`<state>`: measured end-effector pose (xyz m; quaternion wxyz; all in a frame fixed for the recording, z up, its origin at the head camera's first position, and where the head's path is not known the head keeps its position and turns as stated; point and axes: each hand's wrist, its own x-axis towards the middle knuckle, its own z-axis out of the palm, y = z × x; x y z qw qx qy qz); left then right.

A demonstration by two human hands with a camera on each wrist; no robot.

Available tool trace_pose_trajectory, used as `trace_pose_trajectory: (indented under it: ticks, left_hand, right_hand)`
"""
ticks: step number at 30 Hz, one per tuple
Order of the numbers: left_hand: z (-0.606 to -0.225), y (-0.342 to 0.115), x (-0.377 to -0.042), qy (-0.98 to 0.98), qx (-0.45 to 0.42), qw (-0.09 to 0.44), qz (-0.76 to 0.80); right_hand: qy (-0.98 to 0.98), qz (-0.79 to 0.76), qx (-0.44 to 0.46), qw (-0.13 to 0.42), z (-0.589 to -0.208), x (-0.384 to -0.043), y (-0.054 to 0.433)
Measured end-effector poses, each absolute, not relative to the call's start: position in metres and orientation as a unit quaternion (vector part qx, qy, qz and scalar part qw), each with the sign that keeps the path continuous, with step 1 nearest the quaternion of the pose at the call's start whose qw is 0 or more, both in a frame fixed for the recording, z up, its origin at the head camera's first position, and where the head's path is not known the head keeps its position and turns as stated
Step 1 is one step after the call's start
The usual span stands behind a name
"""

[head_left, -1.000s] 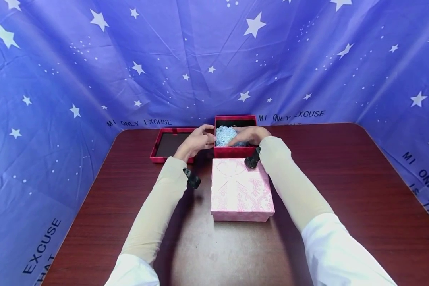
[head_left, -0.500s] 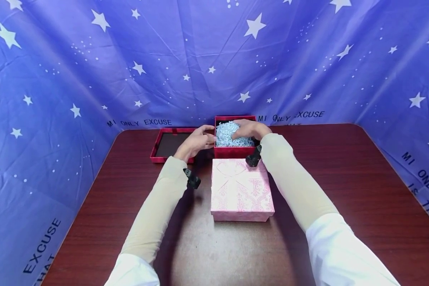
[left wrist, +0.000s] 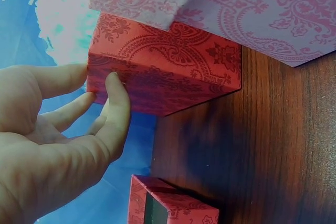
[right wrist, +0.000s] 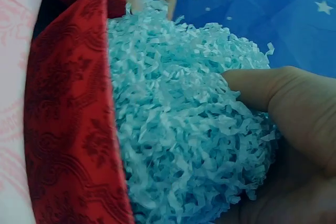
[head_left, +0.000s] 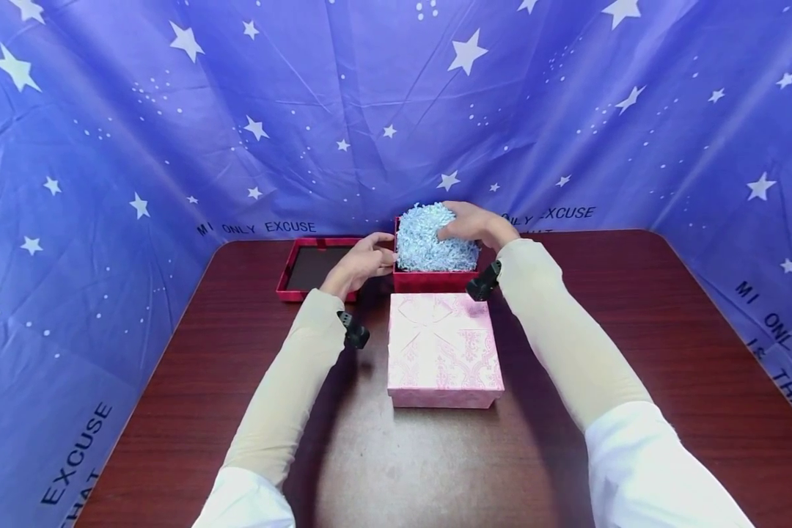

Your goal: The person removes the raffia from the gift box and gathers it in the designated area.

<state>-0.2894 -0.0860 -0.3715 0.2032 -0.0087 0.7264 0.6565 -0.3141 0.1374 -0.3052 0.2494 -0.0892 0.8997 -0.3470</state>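
Note:
A red patterned box (head_left: 437,281) stands at the back of the table, its mouth heaped with light blue shredded paper (head_left: 429,242). My right hand (head_left: 477,222) grips a clump of that shred from the back right; the clump bulges above the rim. In the right wrist view the thumb (right wrist: 257,85) presses into the shredded paper, and the other fingers are mostly hidden behind it. At the box's left side is my left hand (head_left: 363,262). In the left wrist view its relaxed fingertips (left wrist: 113,80) touch the red wall.
A pink patterned box (head_left: 445,348) with a printed bow sits just in front of the red box. To the left lies a red lid (head_left: 313,268), dark inside up. Behind the brown table (head_left: 633,330) hangs a blue star-printed cloth (head_left: 369,88).
My right hand has risen out of the red box and moved slightly right, lifting the blue shredded paper up above the rim. The left hand stays at the box's side.

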Motion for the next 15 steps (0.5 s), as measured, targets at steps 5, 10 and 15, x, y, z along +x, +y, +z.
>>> trace_pose_trajectory:
  ticks: [5, 10, 15]
  left_hand:
    - [-0.371, -0.086, -0.289, 0.724, -0.007, 0.205, 0.659]
    - [-0.369, -0.086, -0.288, 0.724, -0.006, 0.208, 0.658]
    - [-0.368, -0.085, -0.287, 0.723, -0.003, 0.213, 0.657]
  right_hand:
    - [0.896, -0.364, -0.084, 0.241, -0.297, -0.311, 0.145]
    - [0.892, -0.384, -0.08, 0.224, -0.291, -0.308, 0.152]
    - [0.882, -0.416, -0.078, 0.207, -0.288, -0.307, 0.159]
